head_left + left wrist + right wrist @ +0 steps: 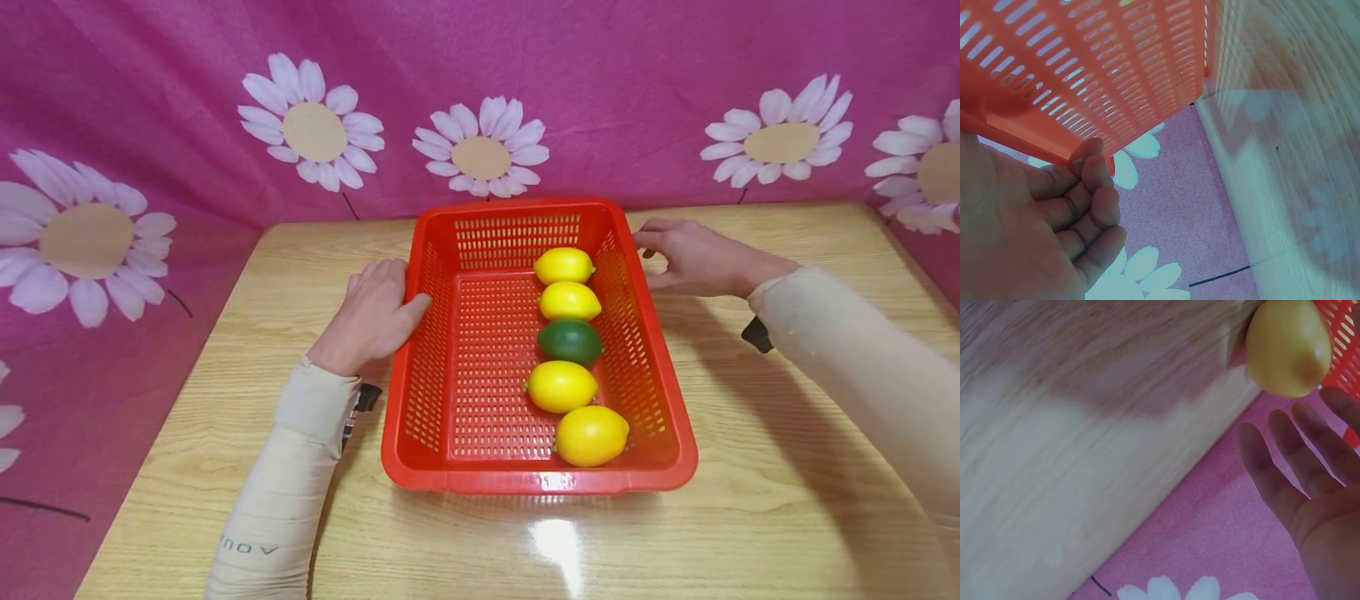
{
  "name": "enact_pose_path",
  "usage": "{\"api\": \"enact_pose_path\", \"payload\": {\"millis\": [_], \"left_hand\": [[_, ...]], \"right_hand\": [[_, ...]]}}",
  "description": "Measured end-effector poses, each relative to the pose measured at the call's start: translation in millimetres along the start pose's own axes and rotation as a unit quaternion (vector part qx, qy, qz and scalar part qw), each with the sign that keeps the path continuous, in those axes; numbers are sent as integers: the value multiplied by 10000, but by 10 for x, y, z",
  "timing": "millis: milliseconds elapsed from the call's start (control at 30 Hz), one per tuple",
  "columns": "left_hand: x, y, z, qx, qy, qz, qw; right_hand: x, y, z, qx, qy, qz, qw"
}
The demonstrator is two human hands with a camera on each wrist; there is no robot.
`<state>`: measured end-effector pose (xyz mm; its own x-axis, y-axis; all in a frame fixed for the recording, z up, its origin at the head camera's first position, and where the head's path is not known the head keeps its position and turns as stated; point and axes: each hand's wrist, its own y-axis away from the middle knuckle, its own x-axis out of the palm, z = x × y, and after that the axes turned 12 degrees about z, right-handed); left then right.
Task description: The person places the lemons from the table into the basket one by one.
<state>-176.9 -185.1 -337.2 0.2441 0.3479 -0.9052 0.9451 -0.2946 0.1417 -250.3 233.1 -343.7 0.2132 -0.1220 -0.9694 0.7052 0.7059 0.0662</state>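
Note:
A red plastic basket [491,482] stands on the table with several yellow lemons [561,387] and one green lime-like fruit [569,342] in a row along its right side. My left hand [375,317] grips the left rim, thumb over the top and fingers outside under the edge. Just outside the right wall is my right hand [693,257]. In the right wrist view its fingers [1319,447] are loosely spread, close to another yellow lemon [1288,347] that shows outside the basket's mesh. The basket hides that lemon in the head view.
The wood-patterned table [225,400] backs onto a pink cloth [600,83] printed with white daisies. The cloth also hangs along the left and right sides. Bare tabletop shows in front of the basket and on both sides.

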Motion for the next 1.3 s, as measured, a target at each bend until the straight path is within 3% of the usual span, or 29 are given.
{"api": "enact_pose_path", "payload": {"millis": [533, 1300], "left_hand": [[0, -5, 5, -29, 5, 60, 10000], [-6, -7, 14, -64, -50, 91, 9999]], "right_hand": [[100, -93, -53, 424, -656, 176, 9968], [207, -272, -64, 400, -851, 104, 9955]]}}
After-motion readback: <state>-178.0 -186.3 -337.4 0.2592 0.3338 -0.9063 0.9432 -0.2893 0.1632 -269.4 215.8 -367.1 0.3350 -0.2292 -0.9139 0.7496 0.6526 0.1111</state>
